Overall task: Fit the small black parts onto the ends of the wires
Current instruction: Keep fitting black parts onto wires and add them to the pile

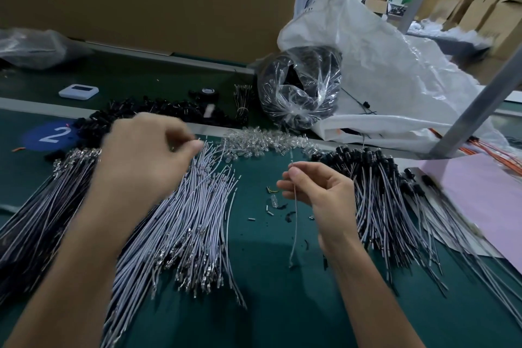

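In the upper middle of the frame a clear bag (299, 87) of black pieces leans on a big white sack (381, 65), with a heap of clear plastic caps (254, 141) just below. The small black parts (158, 110) lie in the upper left, behind the left hand (147, 155). This hand is blurred, with its fingers curled over the tips of the grey wire pile (192, 220). I cannot tell if it pinches anything. The right hand (319, 189) pinches one thin grey wire (295, 223) near its top. The wire hangs down over the green mat (268, 305).
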### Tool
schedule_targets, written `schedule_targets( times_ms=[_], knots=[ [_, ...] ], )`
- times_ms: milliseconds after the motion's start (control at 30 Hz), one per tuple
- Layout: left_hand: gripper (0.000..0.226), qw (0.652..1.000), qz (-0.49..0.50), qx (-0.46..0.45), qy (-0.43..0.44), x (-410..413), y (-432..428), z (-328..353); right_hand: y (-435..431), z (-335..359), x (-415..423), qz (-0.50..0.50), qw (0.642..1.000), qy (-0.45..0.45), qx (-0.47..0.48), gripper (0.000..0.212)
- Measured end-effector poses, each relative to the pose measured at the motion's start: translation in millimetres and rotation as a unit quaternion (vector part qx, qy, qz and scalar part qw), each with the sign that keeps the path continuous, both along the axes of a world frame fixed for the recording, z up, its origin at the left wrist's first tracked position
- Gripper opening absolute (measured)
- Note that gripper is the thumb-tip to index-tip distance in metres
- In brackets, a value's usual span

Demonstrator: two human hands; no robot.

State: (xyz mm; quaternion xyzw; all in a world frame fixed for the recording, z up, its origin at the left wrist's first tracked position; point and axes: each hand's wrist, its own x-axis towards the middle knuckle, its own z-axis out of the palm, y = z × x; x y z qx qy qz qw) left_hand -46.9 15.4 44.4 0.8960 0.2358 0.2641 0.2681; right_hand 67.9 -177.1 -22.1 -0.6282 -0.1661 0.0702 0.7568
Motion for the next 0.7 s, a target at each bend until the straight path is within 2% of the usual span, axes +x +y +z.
schedule_targets(
  times_ms=[67,133,267,400,533,700],
  knots=[
    [0.007,0.988,-0.097,-0.104,-0.061,8,-33,1,0,3,-1,-0.009,0.999,0.004,0.032,0.006],
    [0.015,0.962,-0.155,-0.207,-0.088,24,-63,-10,-2,5,-2,-0.021,0.998,0.007,0.062,0.005],
    [0.009,0.933,-0.161,-0.305,-0.102,50,-96,-43,-4,7,-1,-0.035,0.994,0.035,0.099,0.005],
    [0.009,0.89,-0.156,-0.416,-0.104,58,-102,-63,-3,5,-1,-0.052,0.995,0.041,0.081,0.005],
    [0.008,0.858,-0.157,-0.475,-0.119,58,-103,-67,0,3,-2,-0.047,0.996,0.041,0.068,0.004],
    [0.005,0.849,-0.16,-0.485,-0.139,59,-100,-68,3,3,-3,-0.03,0.996,0.051,0.065,0.014]
  ],
)
